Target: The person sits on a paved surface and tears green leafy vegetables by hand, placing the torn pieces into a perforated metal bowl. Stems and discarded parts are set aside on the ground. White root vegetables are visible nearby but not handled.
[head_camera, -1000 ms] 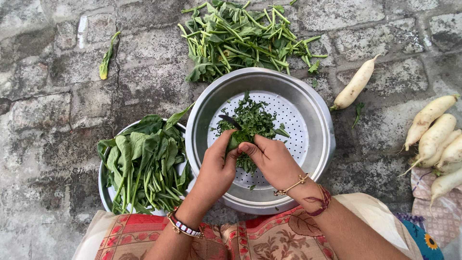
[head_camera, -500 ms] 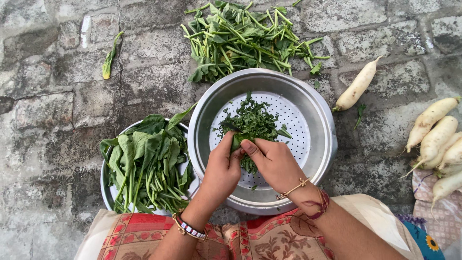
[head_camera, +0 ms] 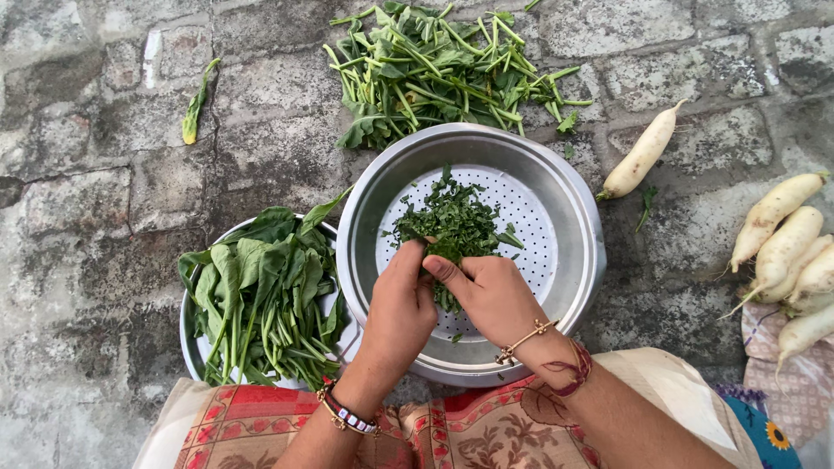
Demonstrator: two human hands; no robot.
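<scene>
Hands (head_camera: 447,300) pinch torn greens (head_camera: 452,221) over perforated bowl (head_camera: 569,226).

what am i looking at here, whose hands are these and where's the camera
The camera sits on a person's head and looks straight down at their own two bare hands. The left hand and right hand meet over a perforated steel colander, pinching a bunch of greens above a heap of chopped leaves. On the stone floor beside it, a bowl holds whole leaves. A pile of leafy stems lies beyond, and white radishes lie to the right.
</scene>
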